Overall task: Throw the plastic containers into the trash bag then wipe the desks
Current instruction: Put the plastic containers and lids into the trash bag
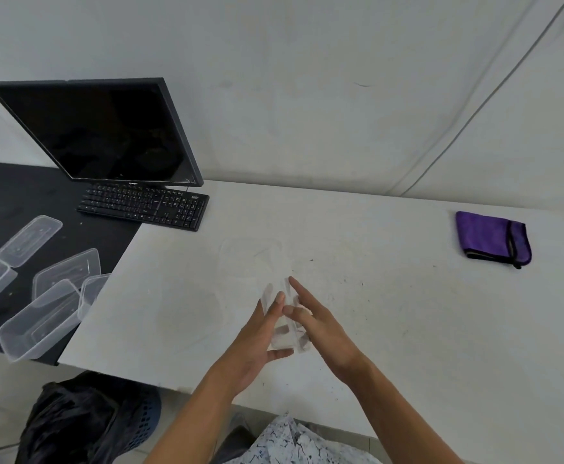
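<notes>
I hold a clear plastic container (285,333) between both hands, just above the white desk (391,296). My left hand (257,346) lies flat against its left side, fingers straight and thumb under its near end. My right hand (324,329) grips its right side, thumb on top and index finger stretched out; the other fingers show through the plastic. Several more clear containers (39,326) and lids lie on the black desk (12,192) at the left. A black trash bag (73,426) lines a blue basket on the floor below. A folded purple cloth (493,239) lies at the right.
A dark monitor (106,128) and a black keyboard (143,205) stand at the back where the two desks meet. Faint outlines of clear plastic show on the white desk ahead of my hands. The white desk carries small dark specks. A wall runs behind both desks.
</notes>
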